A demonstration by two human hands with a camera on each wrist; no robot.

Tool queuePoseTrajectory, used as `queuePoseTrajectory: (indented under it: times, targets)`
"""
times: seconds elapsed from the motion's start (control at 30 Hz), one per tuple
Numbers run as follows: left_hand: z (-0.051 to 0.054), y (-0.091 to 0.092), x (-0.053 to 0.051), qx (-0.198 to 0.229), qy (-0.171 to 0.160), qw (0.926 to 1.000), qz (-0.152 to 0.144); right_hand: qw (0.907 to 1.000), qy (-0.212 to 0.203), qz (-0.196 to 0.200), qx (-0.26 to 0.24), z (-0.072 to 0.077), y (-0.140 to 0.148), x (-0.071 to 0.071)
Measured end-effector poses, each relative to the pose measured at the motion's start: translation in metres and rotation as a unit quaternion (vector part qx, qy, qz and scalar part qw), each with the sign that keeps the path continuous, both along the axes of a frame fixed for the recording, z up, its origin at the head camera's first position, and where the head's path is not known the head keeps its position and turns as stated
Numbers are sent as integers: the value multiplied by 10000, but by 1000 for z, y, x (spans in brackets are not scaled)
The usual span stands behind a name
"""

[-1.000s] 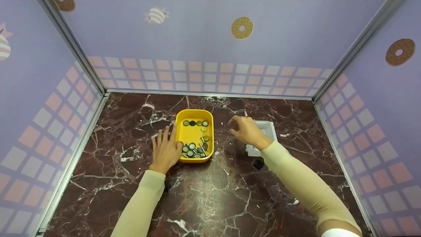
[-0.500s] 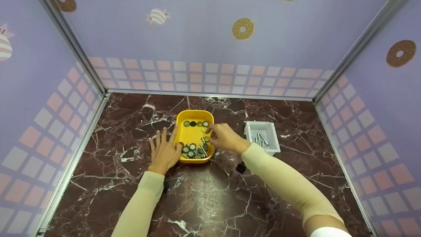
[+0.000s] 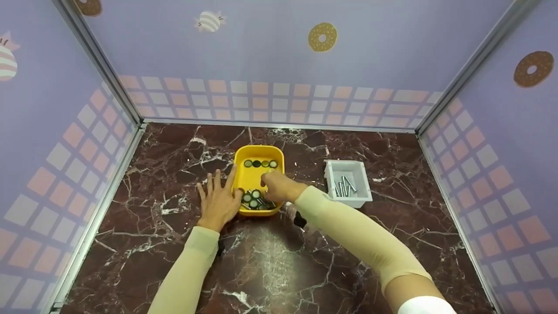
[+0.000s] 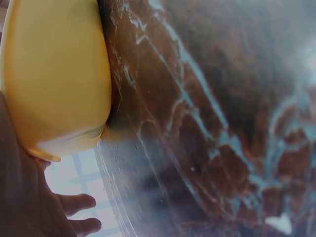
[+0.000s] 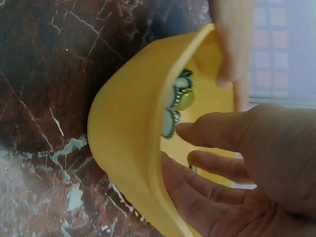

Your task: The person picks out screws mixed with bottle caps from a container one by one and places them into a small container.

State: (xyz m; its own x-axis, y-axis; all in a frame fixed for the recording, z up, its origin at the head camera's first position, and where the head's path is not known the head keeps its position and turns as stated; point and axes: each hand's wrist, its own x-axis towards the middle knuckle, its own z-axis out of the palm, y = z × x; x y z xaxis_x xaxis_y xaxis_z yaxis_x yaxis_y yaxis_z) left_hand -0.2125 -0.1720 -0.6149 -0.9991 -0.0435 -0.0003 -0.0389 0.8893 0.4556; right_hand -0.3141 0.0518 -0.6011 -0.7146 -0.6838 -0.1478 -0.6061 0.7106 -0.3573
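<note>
The person's left hand (image 3: 218, 205) rests against the left edge of a yellow plastic bin (image 3: 249, 176), its fingers straight and spread, its thumb at the rim; nothing is grasped there. The right hand (image 3: 282, 186) reaches over the bin's right rim, its fingers bent down into the bin. In the right wrist view those fingers are parted, with a gap between them; whether the fingertips have caught anything cannot be told.

The bin stands slightly left of the middle of the dark red marbled table (image 3: 270, 270), nearer the table's far edge than its near one. Inside, 4 bottle caps (image 3: 265, 164) sit in a row along the far wall. More caps (image 3: 247, 197) are heaped at the near end, mixed with slim metal rods (image 3: 263, 202), and part of this heap is hidden by the right hand.

To the right of the bin, well apart from it, is a white plastic box (image 3: 350, 169). Silvery rods (image 3: 350, 184) lie loosely in its near left part. Pale yellow sleeves (image 3: 357, 231) cover both forearms. Lilac wall panels (image 3: 261, 52) with doughnut motifs and pink and white squares border the table's far, left and right edges.
</note>
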Motion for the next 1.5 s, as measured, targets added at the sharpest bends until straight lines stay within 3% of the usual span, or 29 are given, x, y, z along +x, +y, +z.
queuePoseTrajectory:
  times: [0.03,0.1,0.23,0.27,0.5,0.67,0.87,1.07,1.2,1.37,1.4,1.5]
  targets:
    - [0,0,0,-1,12,10000,14,9998,106,-33,182,-2,-4,1]
    - [-1,-1,1,14,19,10000,38,9989,127,-85,445,-26,-11,-11]
    - [-2,-1,1,30,8,10000,80,9930,-219,-316,1115,-10,-32,1]
    - [-3,-1,1,20,-10,10000,86,9925,-271,-315,1152,-19,-36,-3]
    - [0,1,1,83,-23,9999,83,9869,-771,-463,1338,47,-48,33]
    - [1,0,1,52,-79,9999,109,9842,-845,-544,1457,63,-53,48]
    - [2,0,0,-17,-110,9998,134,9823,-438,-675,1693,55,-64,51]
    - [-2,2,0,-26,-42,9999,137,9810,-130,-842,1745,38,-65,40]
    - [-3,3,1,23,10,9999,137,9805,-9,-867,1761,35,-62,33]
    - [-3,2,1,74,54,9998,147,9850,54,-819,1515,39,-56,27]
    - [-2,2,1,83,37,9998,153,9863,85,-801,1442,30,-55,19]
    - [-1,1,0,125,-56,9998,141,9894,105,-735,1244,31,-51,14]
